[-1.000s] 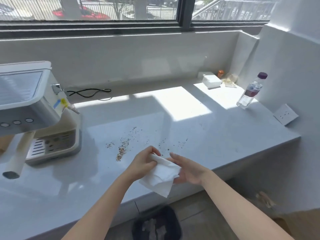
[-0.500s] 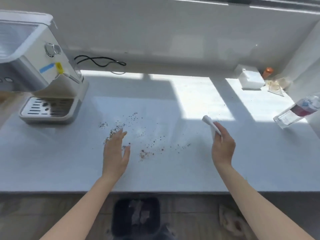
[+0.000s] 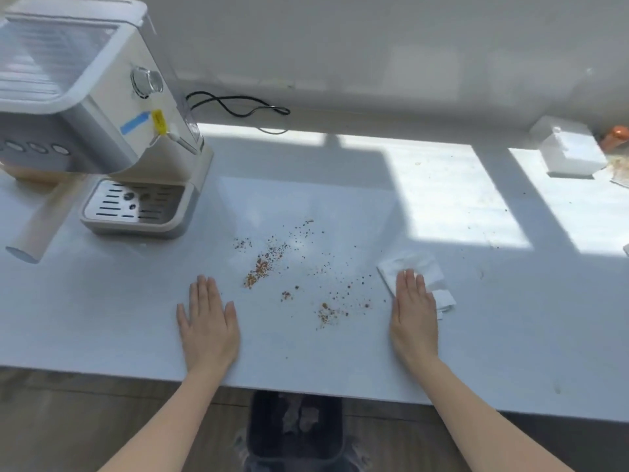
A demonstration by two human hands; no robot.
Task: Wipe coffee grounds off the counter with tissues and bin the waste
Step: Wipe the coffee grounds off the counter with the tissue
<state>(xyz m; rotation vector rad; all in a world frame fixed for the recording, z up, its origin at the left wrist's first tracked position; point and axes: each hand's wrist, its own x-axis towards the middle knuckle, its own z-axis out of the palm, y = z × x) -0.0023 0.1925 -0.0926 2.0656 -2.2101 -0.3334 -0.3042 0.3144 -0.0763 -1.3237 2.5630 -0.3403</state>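
Note:
Brown coffee grounds (image 3: 263, 270) lie scattered across the middle of the pale counter (image 3: 340, 206), with a second small heap (image 3: 328, 311) nearer the front edge. A white tissue (image 3: 417, 267) lies flat on the counter to the right of the grounds. My right hand (image 3: 413, 315) presses on it with straight fingers, covering its near part. My left hand (image 3: 207, 321) rests flat on the bare counter, just left of the grounds. A dark bin (image 3: 294, 427) with crumpled tissue inside stands on the floor below the counter's front edge.
A white coffee machine (image 3: 92, 107) with a drip tray (image 3: 136, 206) stands at the back left, a black cable (image 3: 238, 105) behind it. A white box (image 3: 566, 148) and an orange item (image 3: 617, 136) sit at the back right. The wall runs along the rear.
My right hand has lowered the tissue from a raised pinch to flat on the counter. My left hand has slid left and nearer the front edge. The view has tilted further down.

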